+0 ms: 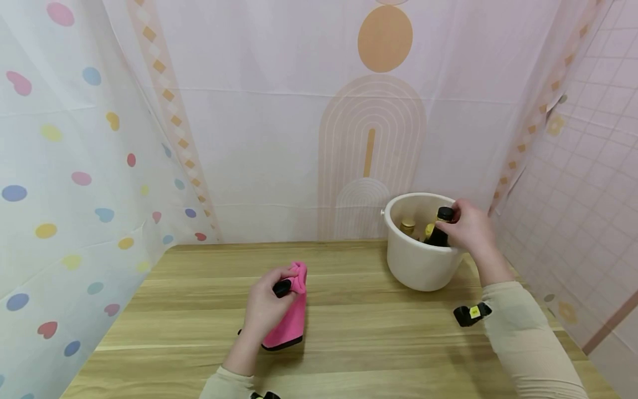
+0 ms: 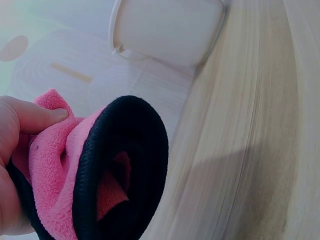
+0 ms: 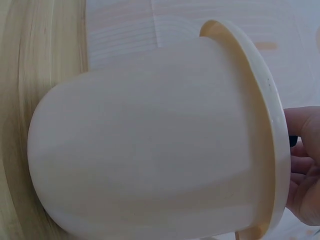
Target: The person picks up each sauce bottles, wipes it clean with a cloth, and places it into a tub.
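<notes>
My left hand grips a pink cloth with black edging, held above the table at centre-left. In the left wrist view the pink cloth bunches under the thumb and its black edge curls into a loop. At the right, my right hand reaches over the rim of a white bucket and pinches a dark bottle near its black cap. The right wrist view shows mostly the bucket's outer wall, with the right hand partly behind the rim.
Inside the bucket stand a bottle with a gold cap and another yellow-topped item. The wooden table runs back to a patterned curtain. A dotted curtain hangs at the left, a grid-patterned one at the right.
</notes>
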A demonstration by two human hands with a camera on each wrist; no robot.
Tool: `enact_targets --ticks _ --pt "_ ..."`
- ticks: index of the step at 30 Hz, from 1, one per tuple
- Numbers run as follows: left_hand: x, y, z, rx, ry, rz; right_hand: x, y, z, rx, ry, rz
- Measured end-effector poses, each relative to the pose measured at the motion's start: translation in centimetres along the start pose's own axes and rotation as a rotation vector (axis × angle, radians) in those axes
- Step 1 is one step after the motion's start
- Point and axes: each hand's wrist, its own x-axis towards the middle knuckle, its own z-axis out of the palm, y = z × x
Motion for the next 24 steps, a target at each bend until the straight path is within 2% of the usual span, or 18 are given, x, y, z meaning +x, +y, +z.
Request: enact_targets --ticks 20,24 --pt "0.19 0.06 0.04 0.033 -0.028 -0.043 -0.20 0.25 0.04 -0.015 -0.104 0.044" --pt "0.21 0.25 -0.02 0.026 -0.038 -0.051 -0.35 0.20 0.03 -0.004 -0.104 0.030"
